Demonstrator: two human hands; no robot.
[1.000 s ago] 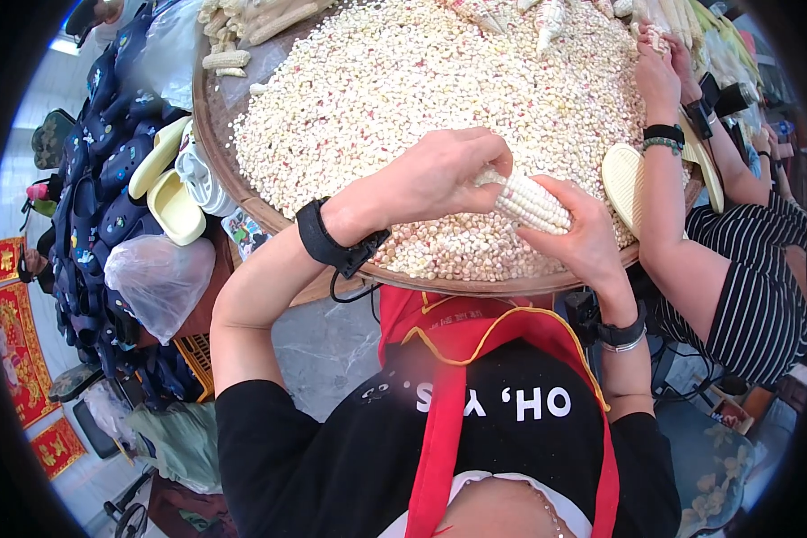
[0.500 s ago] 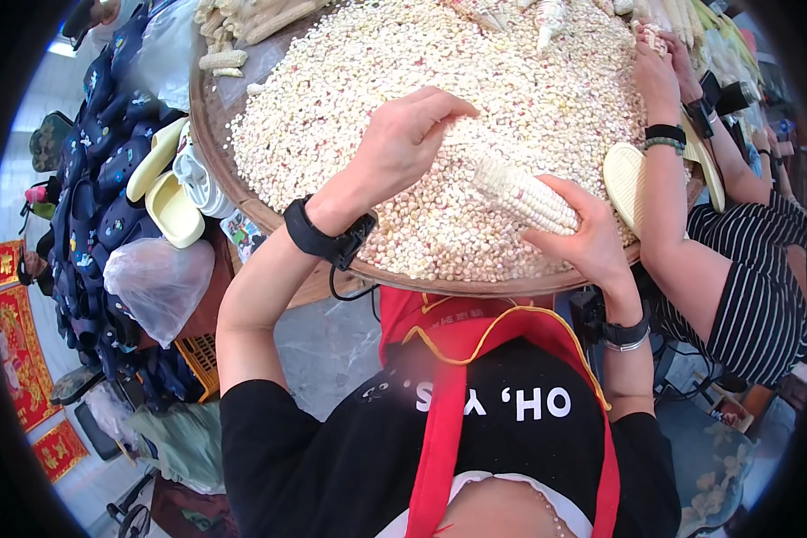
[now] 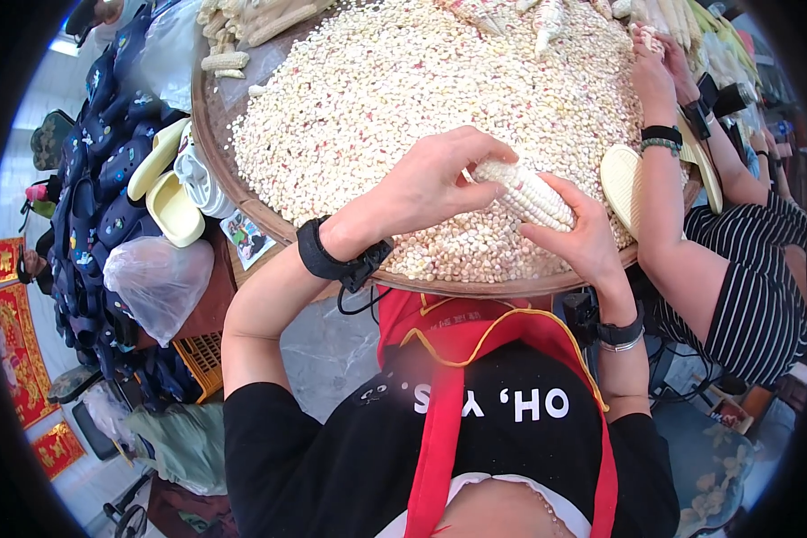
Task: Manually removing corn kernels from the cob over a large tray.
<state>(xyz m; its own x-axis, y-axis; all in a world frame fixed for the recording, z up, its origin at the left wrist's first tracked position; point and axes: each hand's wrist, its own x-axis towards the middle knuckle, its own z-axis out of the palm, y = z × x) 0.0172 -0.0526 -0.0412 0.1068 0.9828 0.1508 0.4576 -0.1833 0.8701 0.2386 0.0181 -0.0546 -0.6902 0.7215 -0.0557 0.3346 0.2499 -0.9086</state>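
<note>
An ear of pale corn (image 3: 535, 199) slants over a wide heap of loose white kernels (image 3: 377, 108), some of them reddish. My right hand (image 3: 585, 235) is closed round its near right end, thumb and fingers on opposite sides. At the ear's upper left end, the fingers and thumb of my left hand (image 3: 444, 179) curl round the tip in a pinch. Part of that tip is hidden by the fingers. The kernels lie in a round tray with a brown rim (image 3: 475, 289), just in front of my body.
Cobs (image 3: 269, 22) are piled at the tray's far left. Another person's hands (image 3: 656, 76) hold a piece of corn at the far right. A pale yellow slipper (image 3: 620, 184) is by the right rim. Left of the tray are yellow clogs (image 3: 175, 208) and many dark blue clogs (image 3: 108, 179).
My left hand has moved right, from above the kernels to the ear's upper left end, and now grips it. My right hand keeps its hold on the ear, almost unmoved.
</note>
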